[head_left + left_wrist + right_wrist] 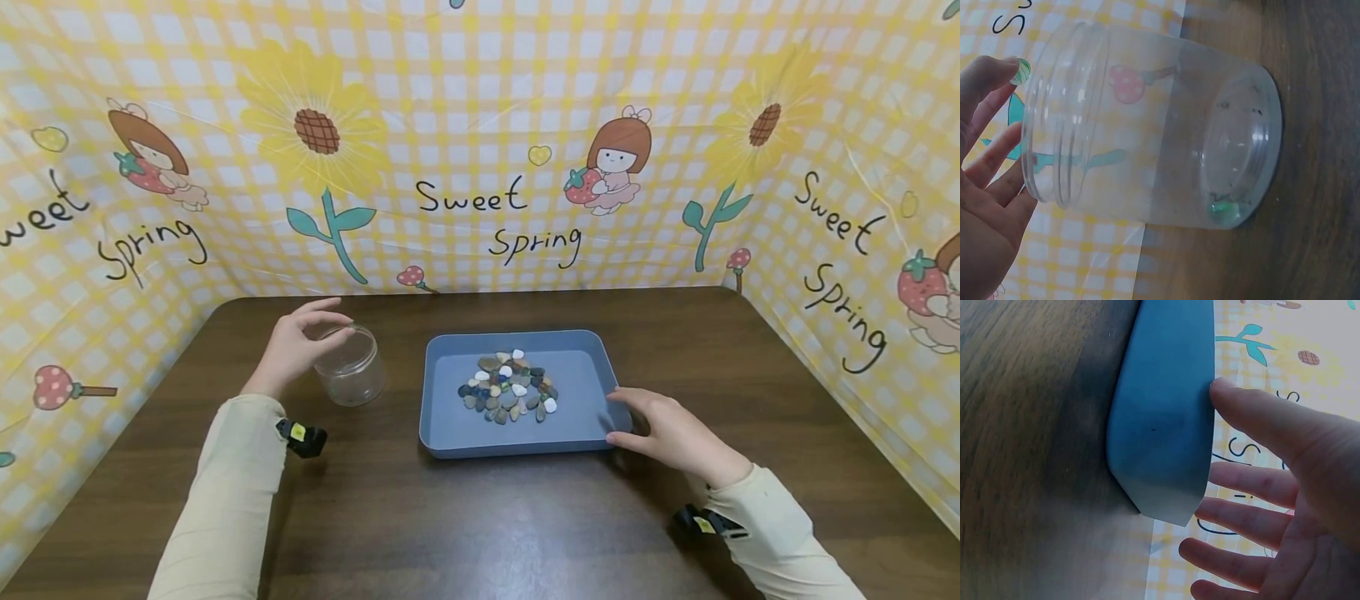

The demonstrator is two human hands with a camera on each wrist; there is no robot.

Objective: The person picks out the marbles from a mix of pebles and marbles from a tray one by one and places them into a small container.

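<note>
Between thumb and finger of my left hand point(300, 343) is a clear glass marble point(1020, 72) with green swirls, pinched at the mouth of a clear jar point(354, 379). The lidless jar stands upright on the table. Through its wall, a green marble point(1224, 211) shows at the bottom. My right hand point(675, 433) rests at the right edge of a blue tray point(450, 429), its fingers spread and fairly straight. In the right wrist view the thumb point(1235, 400) touches the tray's rim. A pile of pebbles point(510, 387) lies on the tray, with small shiny pieces among them.
The dark wooden table point(450, 525) carries the jar at left and the tray at centre. A yellow checked cloth point(465, 108) with printed flowers hangs behind and along both sides. Black wrist cameras are strapped over both pale sleeves.
</note>
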